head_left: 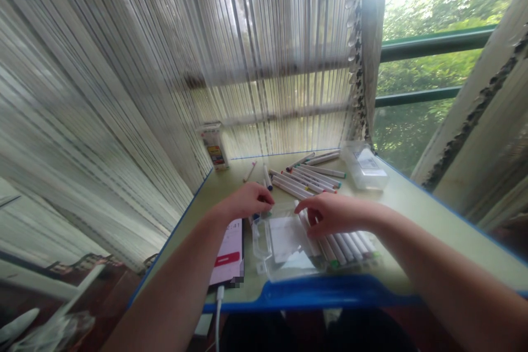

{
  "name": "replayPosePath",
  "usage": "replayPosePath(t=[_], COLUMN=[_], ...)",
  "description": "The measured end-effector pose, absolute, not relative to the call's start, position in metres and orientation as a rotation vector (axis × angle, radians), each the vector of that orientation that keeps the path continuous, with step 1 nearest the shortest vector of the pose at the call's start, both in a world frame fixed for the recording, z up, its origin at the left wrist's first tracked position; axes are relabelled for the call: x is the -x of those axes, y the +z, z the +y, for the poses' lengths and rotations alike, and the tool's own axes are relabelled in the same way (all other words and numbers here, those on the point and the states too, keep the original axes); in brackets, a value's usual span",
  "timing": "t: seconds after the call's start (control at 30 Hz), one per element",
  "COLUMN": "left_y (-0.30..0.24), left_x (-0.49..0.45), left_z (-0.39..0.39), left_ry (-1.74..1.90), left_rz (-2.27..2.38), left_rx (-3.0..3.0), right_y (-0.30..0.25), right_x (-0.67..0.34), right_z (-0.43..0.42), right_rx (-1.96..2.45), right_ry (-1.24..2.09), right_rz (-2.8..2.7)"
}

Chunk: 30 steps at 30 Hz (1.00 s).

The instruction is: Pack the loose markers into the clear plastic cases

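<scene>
Over the left side of a clear plastic case [276, 272] is my left hand [249, 199]. Its fingers curl down by a few marker ends [256, 216], and what they hold, if anything, is hidden. My right hand [336, 213] reaches over the case, its index finger and thumb closed around a white marker [303, 220] that slants down into the case. Several white markers [348, 247], some with green ends, lie side by side in the right half of the case, partly under my right wrist. Beyond both hands, loose markers [309, 179] with coloured ends are spread in a pile.
Left of the case lies a lit phone [226, 256] with a white cable [219, 308]. A small upright box [215, 146] stands at the far left corner, and another clear plastic container [365, 168] at the far right. Blue edging [322, 291] borders the pale table; string curtains hang behind.
</scene>
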<state>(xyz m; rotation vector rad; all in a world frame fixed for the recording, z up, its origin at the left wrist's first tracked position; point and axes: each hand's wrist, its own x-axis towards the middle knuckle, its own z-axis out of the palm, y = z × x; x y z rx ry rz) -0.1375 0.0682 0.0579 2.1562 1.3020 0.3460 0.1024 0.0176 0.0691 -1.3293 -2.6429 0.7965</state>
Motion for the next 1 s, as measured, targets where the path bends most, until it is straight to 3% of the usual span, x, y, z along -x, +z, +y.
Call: replayPosePath(t=[0.7,1.0], left_y=[0.058,0.055], left_x=[0.137,0.126], left_z=[0.067,0.061], left_ry=[0.326,0.318], left_rz=[1.306,1.260], left_rx=[-2.188,-2.289], right_y=[0.062,0.044], right_x=[-0.104,-0.110], right_z=[0.026,0.051], right_rx=[1.325,1.344], right_ry=[0.581,0.294], right_rz=[-2.645,-2.588])
